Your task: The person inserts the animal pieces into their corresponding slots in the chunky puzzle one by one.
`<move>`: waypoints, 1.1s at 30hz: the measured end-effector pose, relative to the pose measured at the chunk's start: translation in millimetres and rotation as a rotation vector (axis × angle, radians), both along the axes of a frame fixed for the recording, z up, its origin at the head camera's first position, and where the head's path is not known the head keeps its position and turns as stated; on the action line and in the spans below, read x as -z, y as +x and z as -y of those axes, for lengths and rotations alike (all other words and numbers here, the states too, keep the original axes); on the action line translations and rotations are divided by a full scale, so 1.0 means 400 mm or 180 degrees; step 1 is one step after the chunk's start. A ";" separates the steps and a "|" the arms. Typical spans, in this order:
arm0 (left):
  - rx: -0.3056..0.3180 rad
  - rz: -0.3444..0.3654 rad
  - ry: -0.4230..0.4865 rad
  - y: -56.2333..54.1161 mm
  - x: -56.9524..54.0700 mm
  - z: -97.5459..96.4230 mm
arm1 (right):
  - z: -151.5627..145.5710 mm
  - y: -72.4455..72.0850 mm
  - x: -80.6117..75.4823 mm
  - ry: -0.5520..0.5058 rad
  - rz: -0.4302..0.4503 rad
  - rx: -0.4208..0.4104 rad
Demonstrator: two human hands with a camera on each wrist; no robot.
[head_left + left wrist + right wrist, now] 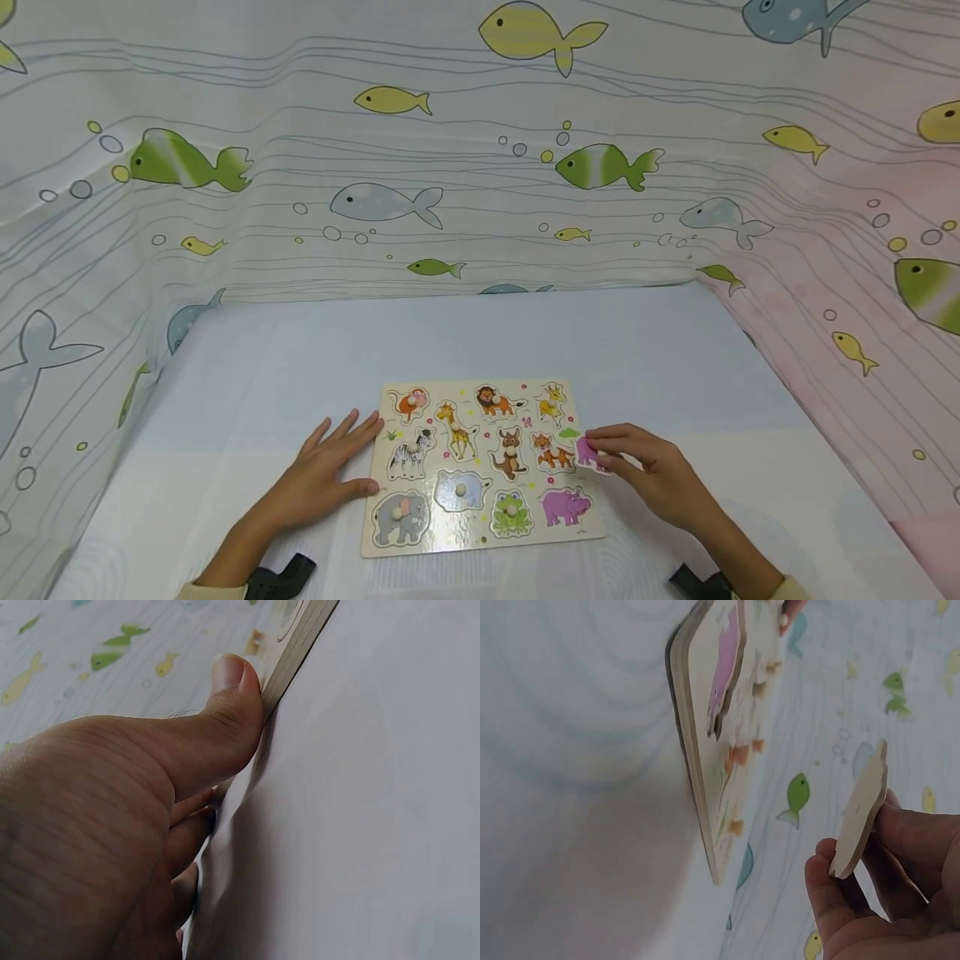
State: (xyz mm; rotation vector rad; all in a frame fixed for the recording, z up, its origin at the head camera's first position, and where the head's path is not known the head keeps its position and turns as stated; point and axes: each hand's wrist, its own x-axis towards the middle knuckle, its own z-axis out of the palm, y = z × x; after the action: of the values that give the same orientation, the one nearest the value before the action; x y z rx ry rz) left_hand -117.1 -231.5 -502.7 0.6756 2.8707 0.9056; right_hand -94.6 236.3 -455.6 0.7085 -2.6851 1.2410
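A wooden animal puzzle board (pixel 480 533) lies flat in front of me. My left hand (pixel 322 475) is spread at its left edge; in the left wrist view the thumb (pixel 236 705) touches the board's side edge (pixel 296 656). Past the board's right edge, my right hand (pixel 652 471) pinches a purple hippo puzzle piece (pixel 588 457) between thumb and fingers. The piece (pixel 861 810) shows its bare wooden underside in the right wrist view, raised off the table. At the lower right of the board, the hippo recess (pixel 566 507) shows a printed purple hippo and no knob.
Knobbed pieces sit in the board, among them an elephant (pixel 401 518), a frog (pixel 512 512), a tiger (pixel 552 452) and a lion (pixel 497 402). A pale cloth covers the table (pixel 480 342). Fish-patterned curtains (pixel 480 150) stand behind and at both sides.
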 end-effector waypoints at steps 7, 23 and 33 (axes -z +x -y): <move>0.0022 -0.0140 0.0040 0.003 -0.001 -0.004 | 0.047 0.016 0.012 -0.0200 0.0031 -0.0493; 0.0039 -0.0073 0.0054 0.002 -0.001 -0.005 | 0.066 0.022 0.052 -0.0213 0.0031 -0.0806; 0.0007 -0.0020 -0.0034 -0.002 0.002 0.002 | 0.055 0.017 0.078 -0.0136 0.0089 -0.0993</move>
State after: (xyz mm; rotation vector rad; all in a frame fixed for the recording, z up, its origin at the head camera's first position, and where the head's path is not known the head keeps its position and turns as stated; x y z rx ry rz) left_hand -117.9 -232.3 -503.4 0.6816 2.8776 0.8888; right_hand -87.8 214.5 -487.0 1.1466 -2.6325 1.3762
